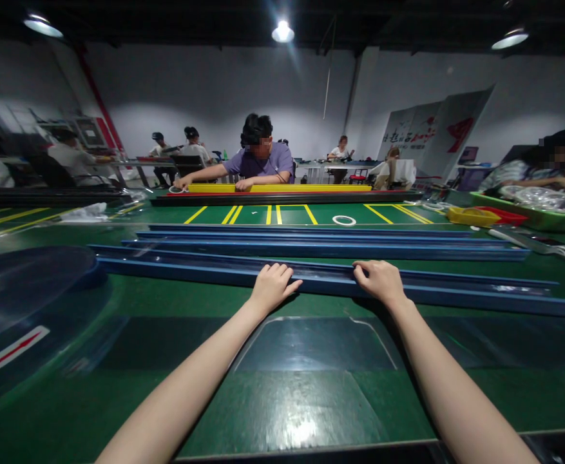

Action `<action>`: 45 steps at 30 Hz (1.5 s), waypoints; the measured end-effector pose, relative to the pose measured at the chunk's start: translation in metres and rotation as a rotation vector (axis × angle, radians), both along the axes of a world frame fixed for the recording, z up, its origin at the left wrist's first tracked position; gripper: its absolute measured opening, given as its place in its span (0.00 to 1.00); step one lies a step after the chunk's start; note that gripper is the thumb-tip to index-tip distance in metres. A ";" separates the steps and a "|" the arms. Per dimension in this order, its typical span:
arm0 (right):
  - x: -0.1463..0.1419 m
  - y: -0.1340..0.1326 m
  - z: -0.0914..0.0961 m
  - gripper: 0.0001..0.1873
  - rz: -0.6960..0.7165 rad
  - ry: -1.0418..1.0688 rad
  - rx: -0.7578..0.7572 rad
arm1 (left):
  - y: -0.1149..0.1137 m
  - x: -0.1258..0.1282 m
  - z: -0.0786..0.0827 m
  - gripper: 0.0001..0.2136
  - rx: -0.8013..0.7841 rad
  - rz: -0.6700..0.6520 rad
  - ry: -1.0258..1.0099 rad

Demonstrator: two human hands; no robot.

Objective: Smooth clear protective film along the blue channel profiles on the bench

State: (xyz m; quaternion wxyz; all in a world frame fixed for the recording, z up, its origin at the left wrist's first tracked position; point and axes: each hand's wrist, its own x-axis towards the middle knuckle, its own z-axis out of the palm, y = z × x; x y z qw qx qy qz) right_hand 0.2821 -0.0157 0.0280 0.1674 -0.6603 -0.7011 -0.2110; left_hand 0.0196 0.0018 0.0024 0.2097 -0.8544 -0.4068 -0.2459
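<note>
A long blue channel-shaped rail (325, 283) lies across the green table, slightly slanted, its right end nearer to me. My left hand (273, 287) grips it left of its middle, fingers over the far side and thumb against the near wall. Further right, my right hand (379, 280) holds the same rail with curled fingers; part of its grip is hidden behind the hand. Just beyond lie more blue rails (408, 250), roughly parallel to the held one.
A large round dark disc or reel (35, 283) with a red-arrow label (16, 348) occupies the left. Transparent sheeting (311, 341) covers the near tabletop. Across the table, a person (263, 154) handles yellow rails (311, 188). At right are a yellow tray (473, 216) and a green tray (553, 220).
</note>
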 end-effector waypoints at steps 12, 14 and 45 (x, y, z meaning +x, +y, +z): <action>-0.052 0.004 -0.002 0.18 0.214 -0.083 -0.021 | -0.001 0.001 0.000 0.18 0.010 0.013 0.015; -0.055 0.005 -0.006 0.18 0.207 -0.070 -0.036 | 0.000 0.001 0.000 0.18 0.014 0.006 0.014; -0.053 0.007 -0.005 0.17 0.212 -0.055 -0.085 | 0.001 0.001 0.005 0.18 -0.072 0.021 0.009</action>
